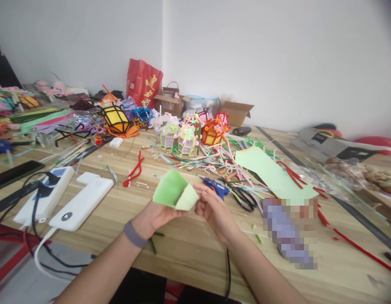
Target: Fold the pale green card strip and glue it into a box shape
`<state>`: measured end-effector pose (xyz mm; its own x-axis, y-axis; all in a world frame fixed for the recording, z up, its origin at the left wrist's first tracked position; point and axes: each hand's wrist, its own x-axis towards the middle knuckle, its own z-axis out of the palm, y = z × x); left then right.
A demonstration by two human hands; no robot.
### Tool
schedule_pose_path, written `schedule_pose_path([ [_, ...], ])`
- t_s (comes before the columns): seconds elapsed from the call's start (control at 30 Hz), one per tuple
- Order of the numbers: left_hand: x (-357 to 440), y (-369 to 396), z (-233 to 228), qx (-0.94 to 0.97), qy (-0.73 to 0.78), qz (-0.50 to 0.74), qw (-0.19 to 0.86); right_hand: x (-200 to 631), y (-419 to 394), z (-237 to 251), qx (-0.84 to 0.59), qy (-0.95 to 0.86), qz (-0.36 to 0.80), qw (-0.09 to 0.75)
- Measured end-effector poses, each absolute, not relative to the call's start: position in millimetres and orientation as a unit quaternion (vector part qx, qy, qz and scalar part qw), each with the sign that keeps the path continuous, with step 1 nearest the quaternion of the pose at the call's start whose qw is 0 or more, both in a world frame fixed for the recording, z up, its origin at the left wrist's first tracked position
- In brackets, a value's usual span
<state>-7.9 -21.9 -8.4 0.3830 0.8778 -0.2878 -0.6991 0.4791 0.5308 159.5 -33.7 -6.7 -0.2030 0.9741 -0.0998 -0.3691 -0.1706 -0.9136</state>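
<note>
A folded piece of green paper, bent into an open, box-like form, is held up over the table's front part. My left hand, with a grey band at its wrist, grips it from below. On its right side, the fingers of my right hand close on the paper's pale edge. Just beyond my right hand lie a blue glue gun and black-handled scissors. Part of the left fingers is hidden behind the paper.
Small lanterns stand mid-table among scattered chenille stems. A light green sheet lies to the right, near a pixelated patch. At left are a power strip, a white power bank and cables. A red bag stands behind.
</note>
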Motion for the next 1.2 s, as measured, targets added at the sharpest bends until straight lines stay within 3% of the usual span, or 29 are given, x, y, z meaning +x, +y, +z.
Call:
schedule_pose_path([
  [0.2, -10, -16, -9, 0.116, 0.303, 0.452, 0.831, 163, -32, -9, -0.398, -0.414, 0.656, 0.489],
  [0.33, -12, -13, -15, 0.109, 0.313, 0.452, 0.828, 166, -30, -11, -0.440, -0.473, 0.590, 0.485],
  [0.57, -10, -15, -18, 0.165, 0.364, 0.459, 0.794, 178, -30, -5, -0.469, -0.636, 0.253, 0.558],
  [0.8, -13, -11, -19, 0.145, 0.406, 0.419, 0.799, 191, -32, 8, -0.426, -0.739, -0.004, 0.521],
  [1.0, -12, -10, -9, 0.132, 0.396, 0.421, 0.805, 198, -28, 10, -0.423, -0.744, -0.015, 0.517],
  [1.2, -8, -18, 2, 0.183, 0.361, 0.532, 0.743, 200, -20, 6, -0.478, -0.674, 0.023, 0.562],
])
